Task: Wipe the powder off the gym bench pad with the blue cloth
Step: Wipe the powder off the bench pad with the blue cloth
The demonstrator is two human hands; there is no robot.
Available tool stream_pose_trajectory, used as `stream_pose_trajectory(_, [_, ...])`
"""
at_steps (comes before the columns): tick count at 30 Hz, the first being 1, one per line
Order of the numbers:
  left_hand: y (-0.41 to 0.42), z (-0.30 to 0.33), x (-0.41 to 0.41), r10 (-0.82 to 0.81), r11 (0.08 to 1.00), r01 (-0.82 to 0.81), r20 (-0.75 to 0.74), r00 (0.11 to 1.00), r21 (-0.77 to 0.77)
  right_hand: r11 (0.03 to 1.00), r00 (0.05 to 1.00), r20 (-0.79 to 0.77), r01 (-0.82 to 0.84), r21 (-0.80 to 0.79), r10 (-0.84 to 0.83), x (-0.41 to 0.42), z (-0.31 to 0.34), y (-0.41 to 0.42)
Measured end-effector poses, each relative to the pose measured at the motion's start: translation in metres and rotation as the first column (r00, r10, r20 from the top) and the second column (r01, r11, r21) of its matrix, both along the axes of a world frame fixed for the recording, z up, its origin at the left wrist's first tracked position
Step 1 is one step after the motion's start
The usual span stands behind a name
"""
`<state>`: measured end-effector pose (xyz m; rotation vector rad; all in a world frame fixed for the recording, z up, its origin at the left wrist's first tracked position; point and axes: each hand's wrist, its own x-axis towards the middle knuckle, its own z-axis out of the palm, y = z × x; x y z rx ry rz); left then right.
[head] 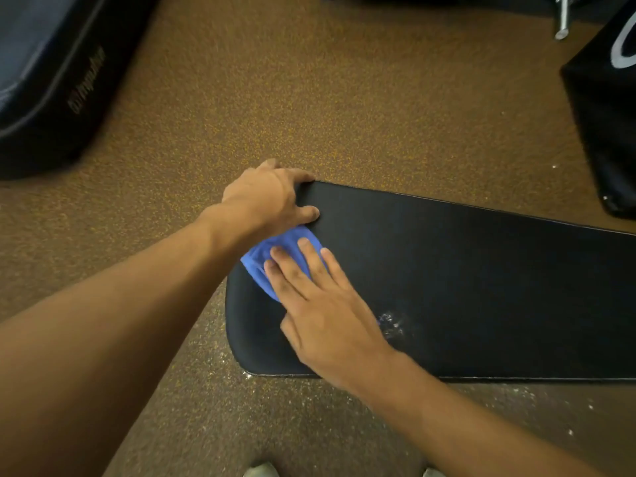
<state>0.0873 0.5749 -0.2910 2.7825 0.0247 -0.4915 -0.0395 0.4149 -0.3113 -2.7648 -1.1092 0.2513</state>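
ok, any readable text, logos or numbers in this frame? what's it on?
Gold lettering on the side of the dark padded equipment at upper left: blurred and tilted, not readable.
White curved mark on the black object at upper right: cut off at the edge, no letters legible.
Nothing on the bench pad or blue cloth.

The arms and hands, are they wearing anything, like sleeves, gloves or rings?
No. Both arms are bare as far as the picture shows, with no sleeves in view. The left hand and the right hand wear no gloves, and no rings, watch or bracelet show on the fingers or wrists.
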Motion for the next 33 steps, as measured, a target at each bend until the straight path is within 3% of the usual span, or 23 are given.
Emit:
stream_pose_trajectory(6, [-0.002, 0.007, 0.001, -0.007, 1.000, 0.008, -0.021, 1.000, 0.008, 0.960, 0.961, -0.034, -0.276, -0.045, 0.274, -0.035, -0.001, -0.039])
stream_pose_trajectory(8, [-0.002, 0.007, 0.001, -0.010, 1.000, 0.011, -0.032, 0.999, 0.017, 0.966, 0.966, -0.010, -0.257, -0.024, 0.257, -0.027, -0.005, -0.036])
stream_pose_trajectory(13, [0.000, 0.005, 0.001, -0.039, 0.999, 0.039, 0.007, 0.999, 0.017, 0.999, 1.000, 0.003, 0.003, 0.032, -0.003, -0.027, -0.003, 0.010])
stream_pose_trajectory(20, [-0.002, 0.010, 0.000, -0.046, 0.999, 0.046, -0.015, 0.999, 0.027, 0.960, 0.964, 0.021, -0.262, -0.099, 0.265, -0.063, -0.006, -0.054])
stream_pose_trajectory(23, [-0.002, 0.009, 0.001, -0.045, 0.999, 0.045, -0.011, 0.999, 0.019, 0.995, 0.991, 0.094, -0.096, -0.041, 0.099, -0.027, -0.010, -0.056])
stream_pose_trajectory(26, [-0.003, 0.008, 0.000, -0.047, 0.999, 0.047, 0.026, 0.999, 0.001, 0.995, 0.994, 0.042, 0.103, 0.018, -0.103, -0.013, -0.004, -0.030])
stream_pose_trajectory(31, [-0.005, 0.013, -0.003, -0.032, 0.999, 0.032, 0.008, 0.999, 0.002, 0.994, 0.995, 0.021, -0.099, -0.047, 0.100, -0.054, -0.001, -0.069])
stream_pose_trajectory(33, [-0.007, 0.015, -0.004, -0.028, 1.000, 0.028, 0.001, 1.000, 0.001, 0.995, 0.995, 0.054, -0.077, -0.068, 0.081, -0.044, -0.003, -0.090])
